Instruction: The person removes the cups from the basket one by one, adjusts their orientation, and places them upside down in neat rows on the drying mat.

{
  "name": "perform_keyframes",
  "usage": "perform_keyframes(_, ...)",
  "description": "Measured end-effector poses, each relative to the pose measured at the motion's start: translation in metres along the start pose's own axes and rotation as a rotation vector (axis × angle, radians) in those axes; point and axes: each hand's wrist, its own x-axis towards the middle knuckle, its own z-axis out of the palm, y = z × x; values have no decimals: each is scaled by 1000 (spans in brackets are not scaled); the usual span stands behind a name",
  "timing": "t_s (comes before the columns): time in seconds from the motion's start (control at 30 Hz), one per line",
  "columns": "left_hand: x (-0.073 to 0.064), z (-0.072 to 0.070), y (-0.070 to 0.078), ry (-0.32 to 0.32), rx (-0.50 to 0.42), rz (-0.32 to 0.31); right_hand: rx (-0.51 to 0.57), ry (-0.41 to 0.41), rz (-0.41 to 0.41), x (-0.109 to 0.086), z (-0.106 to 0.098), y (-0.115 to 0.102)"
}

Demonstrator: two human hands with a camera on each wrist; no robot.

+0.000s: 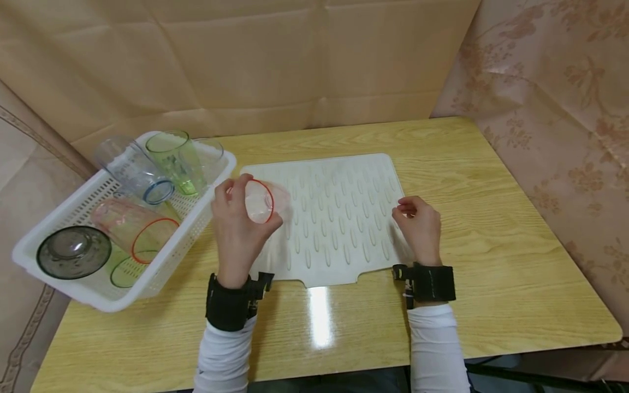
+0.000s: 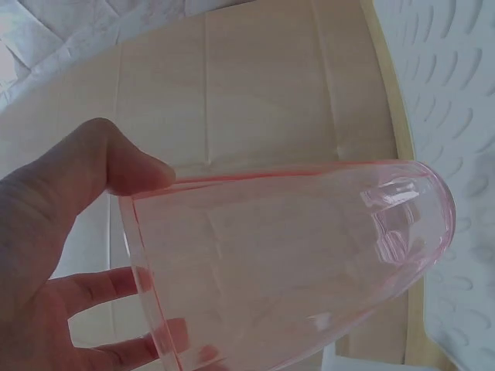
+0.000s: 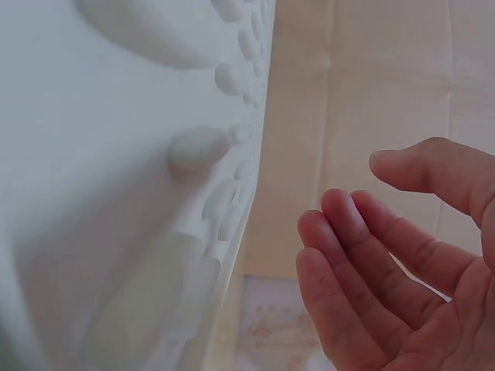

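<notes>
My left hand (image 1: 239,229) grips a clear tumbler (image 1: 259,203) with a red rim over the left part of a white ridged draining mat (image 1: 351,275). The left wrist view shows the pink-tinted tumbler (image 2: 286,255) lying sideways, its base pointing away from the palm. The thumb rests at the rim, while other fingers hold the opposite side. By the mat's right edge is my right hand (image 1: 420,226), holding nothing. In the right wrist view its fingers (image 3: 348,247) are loosely bent, with the thumb apart from them.
At the left stands a white plastic basket (image 1: 194,226) of see-through tumblers, among them a green one (image 1: 172,158), a blue-based one (image 1: 140,172) and a red-rimmed one (image 1: 130,221). A dark glass piece (image 1: 73,252) lies at its near end. Beneath is a wooden table (image 1: 496,245).
</notes>
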Motion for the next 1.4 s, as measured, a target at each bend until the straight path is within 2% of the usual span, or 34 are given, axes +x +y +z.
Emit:
perform_keyframes(0.33,-8,15,0,18,-23,19,95,58,-10,0,10,-3)
perform_keyframes(0.5,-13,20,3,20,-58,14,129,42,-1,-2,15,-6)
perform_keyframes(0.8,-18,26,11,-48,-130,-62,131,22,-10,-4,20,-11)
perform_keyframes(1.07,-23,31,15,-59,-141,-88,112,4,-12,-4,25,-13)
perform_keyframes(1.4,-31,35,18,-89,-211,-131,136,-10,-33,-7,28,-18)
